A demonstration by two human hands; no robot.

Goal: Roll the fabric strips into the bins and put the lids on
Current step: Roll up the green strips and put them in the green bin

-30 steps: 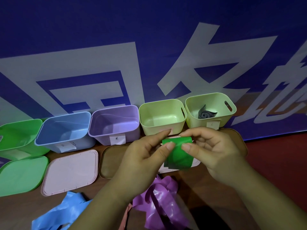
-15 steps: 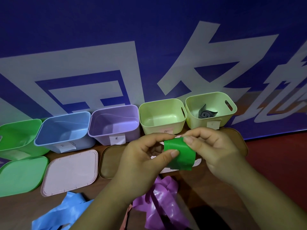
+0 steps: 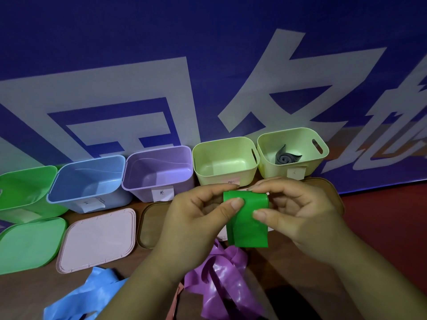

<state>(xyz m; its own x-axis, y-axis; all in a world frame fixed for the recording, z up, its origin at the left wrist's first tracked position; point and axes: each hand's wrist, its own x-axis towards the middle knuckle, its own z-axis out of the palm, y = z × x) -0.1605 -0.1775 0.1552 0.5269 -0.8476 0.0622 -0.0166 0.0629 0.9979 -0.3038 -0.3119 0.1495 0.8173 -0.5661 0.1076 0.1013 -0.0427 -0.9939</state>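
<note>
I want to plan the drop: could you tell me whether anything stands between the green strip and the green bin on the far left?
Nothing visible blocks it. The green strip is held above the table, and the green bin stands open, its lid lying in front.

Both hands raised mid-frame, palms facing in. Left hand [image 3: 198, 218] pinches with thumb and forefinger; right hand [image 3: 298, 211] pinches opposite it, thumb forward. Forearms angle in from below.

The left hand [image 3: 196, 225] and right hand [image 3: 300, 218] are bare, without gloves, rings or watch. Behind the fingers [image 3: 233, 202], both forearms are bare too, no sleeve reaching the wrists. Short, unpainted nails.
</note>
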